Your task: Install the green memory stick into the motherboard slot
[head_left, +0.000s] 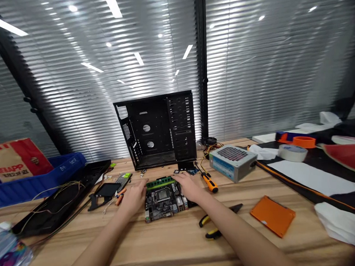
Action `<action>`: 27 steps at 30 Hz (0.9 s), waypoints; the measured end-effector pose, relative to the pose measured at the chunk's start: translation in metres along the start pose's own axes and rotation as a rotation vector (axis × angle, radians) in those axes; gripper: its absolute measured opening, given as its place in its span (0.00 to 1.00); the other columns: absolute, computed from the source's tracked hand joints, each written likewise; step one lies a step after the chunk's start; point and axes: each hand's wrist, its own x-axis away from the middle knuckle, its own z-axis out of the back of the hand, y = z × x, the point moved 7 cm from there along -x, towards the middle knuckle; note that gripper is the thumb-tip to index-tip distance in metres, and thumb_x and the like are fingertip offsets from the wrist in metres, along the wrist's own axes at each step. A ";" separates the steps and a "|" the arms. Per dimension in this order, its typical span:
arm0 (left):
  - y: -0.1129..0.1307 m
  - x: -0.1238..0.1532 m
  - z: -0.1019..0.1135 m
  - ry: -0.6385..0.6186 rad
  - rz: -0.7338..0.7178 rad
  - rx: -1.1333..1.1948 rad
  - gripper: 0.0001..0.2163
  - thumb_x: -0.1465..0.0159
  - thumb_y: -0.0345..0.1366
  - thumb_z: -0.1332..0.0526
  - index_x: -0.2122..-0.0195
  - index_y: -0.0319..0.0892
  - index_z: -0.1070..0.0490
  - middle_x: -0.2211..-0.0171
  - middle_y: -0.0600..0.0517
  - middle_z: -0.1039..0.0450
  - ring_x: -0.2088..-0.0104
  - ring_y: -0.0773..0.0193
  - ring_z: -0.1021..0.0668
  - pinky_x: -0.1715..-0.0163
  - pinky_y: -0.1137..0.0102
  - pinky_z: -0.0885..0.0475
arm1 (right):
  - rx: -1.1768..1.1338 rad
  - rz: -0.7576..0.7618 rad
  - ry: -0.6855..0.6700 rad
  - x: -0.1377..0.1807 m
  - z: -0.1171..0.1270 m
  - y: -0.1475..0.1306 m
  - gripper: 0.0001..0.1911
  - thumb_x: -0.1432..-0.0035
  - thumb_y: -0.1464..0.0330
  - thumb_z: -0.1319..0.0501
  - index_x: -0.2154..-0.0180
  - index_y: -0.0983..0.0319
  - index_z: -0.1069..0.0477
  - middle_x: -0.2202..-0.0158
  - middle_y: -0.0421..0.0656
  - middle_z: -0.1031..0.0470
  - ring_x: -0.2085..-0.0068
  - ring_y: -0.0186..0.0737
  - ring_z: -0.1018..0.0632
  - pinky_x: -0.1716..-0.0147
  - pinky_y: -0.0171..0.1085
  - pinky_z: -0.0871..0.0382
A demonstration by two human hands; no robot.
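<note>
A small motherboard [165,206] lies on the wooden table, its processor socket facing up. A green RAM stick [160,183] runs along its far edge. My left hand [136,194] is at the board's far left corner, fingers curled against the edge by one end of the stick. On the opposite side, my right hand [189,186] has its fingers bent over the far right corner, by the stick's other end. Some fingertips are hard to make out. Pliers [216,226] with yellow and black handles lie under my right forearm.
Behind the board stands an open black computer case [156,130]. To the right are an orange screwdriver [210,182], a power supply [233,161] and an orange drive caddy [272,215]. A blue bin [71,165], a black panel [51,207] and a cooler bracket [106,190] lie left.
</note>
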 end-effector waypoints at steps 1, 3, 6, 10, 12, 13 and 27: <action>0.000 0.000 0.000 -0.001 0.002 0.004 0.18 0.31 0.31 0.52 0.42 0.43 0.35 0.50 0.44 0.23 0.51 0.55 0.21 0.52 0.65 0.30 | -0.008 0.008 0.004 0.000 -0.001 0.001 0.37 0.50 0.83 0.48 0.38 0.60 0.34 0.39 0.46 0.31 0.42 0.44 0.34 0.42 0.43 0.41; 0.001 0.000 0.001 0.011 -0.011 0.006 0.18 0.31 0.31 0.52 0.42 0.42 0.34 0.49 0.44 0.23 0.51 0.55 0.21 0.52 0.64 0.29 | -0.011 0.010 0.008 -0.001 -0.001 0.001 0.37 0.50 0.83 0.47 0.38 0.60 0.34 0.40 0.46 0.31 0.42 0.44 0.33 0.42 0.43 0.41; 0.004 0.000 0.004 0.024 -0.029 0.005 0.18 0.32 0.30 0.52 0.43 0.42 0.34 0.49 0.44 0.23 0.50 0.55 0.22 0.52 0.65 0.30 | 0.005 -0.016 0.000 0.001 0.002 0.000 0.36 0.49 0.82 0.48 0.38 0.59 0.34 0.40 0.47 0.30 0.42 0.47 0.33 0.43 0.46 0.41; 0.006 0.001 0.007 0.005 -0.013 -0.006 0.18 0.32 0.30 0.51 0.42 0.42 0.35 0.54 0.45 0.21 0.53 0.56 0.21 0.55 0.67 0.30 | 0.009 -0.032 -0.020 0.003 0.006 -0.004 0.36 0.48 0.82 0.49 0.38 0.59 0.34 0.39 0.47 0.31 0.41 0.48 0.33 0.43 0.47 0.41; 0.006 0.001 0.007 0.002 0.006 0.002 0.18 0.32 0.30 0.50 0.41 0.42 0.36 0.55 0.45 0.21 0.54 0.56 0.20 0.57 0.68 0.30 | 0.004 -0.030 -0.024 0.003 0.007 -0.005 0.36 0.48 0.82 0.49 0.38 0.59 0.34 0.40 0.46 0.30 0.42 0.48 0.33 0.43 0.47 0.41; 0.005 0.000 0.006 0.001 0.013 0.010 0.18 0.31 0.31 0.50 0.41 0.43 0.36 0.55 0.45 0.21 0.54 0.56 0.20 0.57 0.68 0.30 | 0.001 -0.030 -0.027 0.003 0.007 -0.005 0.36 0.48 0.82 0.50 0.38 0.60 0.34 0.40 0.46 0.29 0.42 0.48 0.33 0.44 0.47 0.41; -0.002 0.002 0.007 0.101 0.092 0.433 0.19 0.35 0.37 0.46 0.43 0.41 0.35 0.59 0.46 0.20 0.57 0.56 0.20 0.55 0.64 0.27 | -0.007 -0.035 -0.016 0.002 0.004 0.000 0.36 0.48 0.83 0.49 0.39 0.58 0.32 0.45 0.46 0.25 0.44 0.47 0.31 0.45 0.44 0.39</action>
